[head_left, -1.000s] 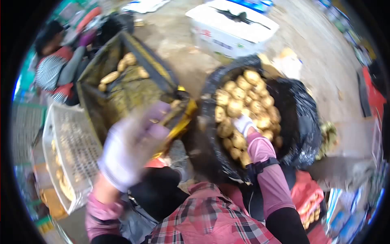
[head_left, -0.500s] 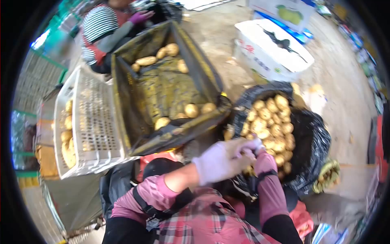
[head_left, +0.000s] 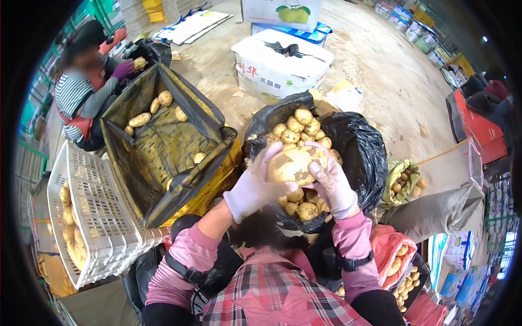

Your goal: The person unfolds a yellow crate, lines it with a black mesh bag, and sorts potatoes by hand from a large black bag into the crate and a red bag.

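A large potato (head_left: 293, 167) with brown dirt patches is held up between my two gloved hands. My left hand (head_left: 254, 183) closes on its left side, fingers partly behind it. From the right, my right hand (head_left: 333, 186) grips it, thumb across the front. Directly below lies a heap of smaller potatoes (head_left: 308, 211) in a container lined with a black plastic bag (head_left: 361, 157). The held potato and my hands hide part of this heap.
Left stands a black-lined yellow crate (head_left: 185, 117) with several potatoes, beside a white plastic crate (head_left: 103, 209) of potatoes. A white carton (head_left: 280, 68) stands ahead. A co-worker (head_left: 81, 92) sits far left, holding a potato. Right are a green sack (head_left: 402, 185) and a red sack (head_left: 389, 252).
My hands were close together over the potato heap; now they are apart, around the large potato. The view has turned right, so the crates appear farther left.
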`<state>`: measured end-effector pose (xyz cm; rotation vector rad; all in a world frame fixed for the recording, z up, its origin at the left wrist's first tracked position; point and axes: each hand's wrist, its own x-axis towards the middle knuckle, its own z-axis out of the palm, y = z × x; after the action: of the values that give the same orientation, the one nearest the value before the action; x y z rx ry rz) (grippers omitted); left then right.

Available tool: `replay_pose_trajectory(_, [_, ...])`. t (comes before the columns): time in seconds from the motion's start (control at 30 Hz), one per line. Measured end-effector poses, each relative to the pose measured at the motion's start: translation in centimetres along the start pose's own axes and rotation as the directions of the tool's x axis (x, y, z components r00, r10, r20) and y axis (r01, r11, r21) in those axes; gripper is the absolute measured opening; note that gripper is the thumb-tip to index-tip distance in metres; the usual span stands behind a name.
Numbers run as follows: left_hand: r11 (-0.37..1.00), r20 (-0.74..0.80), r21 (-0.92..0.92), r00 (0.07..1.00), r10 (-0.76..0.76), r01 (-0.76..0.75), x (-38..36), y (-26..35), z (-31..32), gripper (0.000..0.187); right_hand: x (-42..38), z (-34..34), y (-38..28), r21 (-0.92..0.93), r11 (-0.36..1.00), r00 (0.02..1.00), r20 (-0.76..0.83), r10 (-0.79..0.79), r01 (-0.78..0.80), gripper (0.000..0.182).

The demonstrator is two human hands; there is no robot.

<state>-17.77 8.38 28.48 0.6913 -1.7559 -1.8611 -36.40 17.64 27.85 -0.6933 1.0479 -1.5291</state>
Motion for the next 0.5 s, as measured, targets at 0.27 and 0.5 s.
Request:
replay_pose_trajectory(0.27, [0.972,0.025,0.107,0.978,0.209,-0.211,-1.3,-0.8,1.0,0.075,-3.0,3.5,-0.2,-0.551,0.771,0.902,-0.072,-0.425,0.320,0.046])
replay_pose_trajectory(0.5, [0.956,0.192,0.254,0.961,-0.199,0.147,-2.5,2.4,-1.2,0.059,-4.7,4.6,2.2,-0.758,0.517,0.813,0.030,-0.582,0.398,0.052])
